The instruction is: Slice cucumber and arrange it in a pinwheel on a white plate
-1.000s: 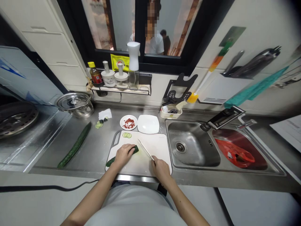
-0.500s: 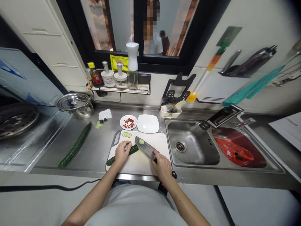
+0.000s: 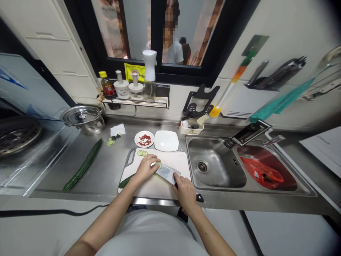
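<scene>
My right hand grips the handle of a kitchen knife, whose broad blade lies tilted over the white cutting board. A round cucumber slice is at the far end of the blade. My left hand has its fingers closed at that slice, touching it. Under my left wrist rests the cut cucumber, partly hidden by the hand. Several thin cucumber slices overlap near the board's far left corner.
Behind the board stand a plate of chopped red pieces and a white square plate. A whole cucumber lies on the left counter, near a lidded steel pot. On the right is a double sink. A black handle juts past the board.
My left hand has moved from the cucumber up and right to the slice on the blade. The knife has stayed near the same spot, its blade turned somewhat flatter.
</scene>
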Motion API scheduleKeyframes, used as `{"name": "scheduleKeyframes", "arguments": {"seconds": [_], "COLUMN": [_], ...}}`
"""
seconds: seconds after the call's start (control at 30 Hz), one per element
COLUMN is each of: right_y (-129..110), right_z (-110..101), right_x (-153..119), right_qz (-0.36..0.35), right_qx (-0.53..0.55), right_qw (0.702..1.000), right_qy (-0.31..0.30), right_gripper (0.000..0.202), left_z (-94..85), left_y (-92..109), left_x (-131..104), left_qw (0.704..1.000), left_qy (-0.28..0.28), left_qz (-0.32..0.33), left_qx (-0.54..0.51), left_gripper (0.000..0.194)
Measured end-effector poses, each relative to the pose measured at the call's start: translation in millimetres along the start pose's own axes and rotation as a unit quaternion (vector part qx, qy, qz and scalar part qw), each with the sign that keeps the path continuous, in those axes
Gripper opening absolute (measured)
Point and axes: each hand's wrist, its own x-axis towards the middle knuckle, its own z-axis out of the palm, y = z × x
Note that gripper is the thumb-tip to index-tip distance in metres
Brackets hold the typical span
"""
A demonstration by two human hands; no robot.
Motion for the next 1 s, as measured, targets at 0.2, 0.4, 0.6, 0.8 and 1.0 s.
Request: {"name": "scheduleKeyframes", "arguments": {"seconds": [0.2,0.4,0.6,0.8,1.0], "right_y": [13.6,25.9,25.1,20.4,21.0], "right_z": [13.3,24.5,32.1,33.2,33.4], "right_x": [-2.3,-1.2,4.7,7.4,8.0], "right_qz": [0.027,0.070,0.088,0.080,0.086], "right_qx": [0.014,0.056,0.094,0.120,0.127], "right_qw": [0.999,0.996,0.992,0.990,0.988], "right_qy": [-0.010,-0.017,-0.002,0.000,-0.001], "right_gripper": [0.044,0.044,0.040,0.042,0.041], "left_z": [6.4,13.4,13.8,4.9,3.3], "left_y": [-11.7,-55.2,-81.0,-86.9,-81.1], "left_x": [-0.4,9.9,22.4,29.0,38.7], "left_qw": [0.987,0.956,0.950,0.946,0.952], "left_qy": [0.101,0.150,0.159,0.142,0.128], "left_qz": [-0.115,-0.239,-0.269,-0.290,-0.273], "left_qx": [-0.057,-0.085,-0.013,0.042,0.047], "left_gripper": [0.015,0.017,0.017,0.019,0.019]}}
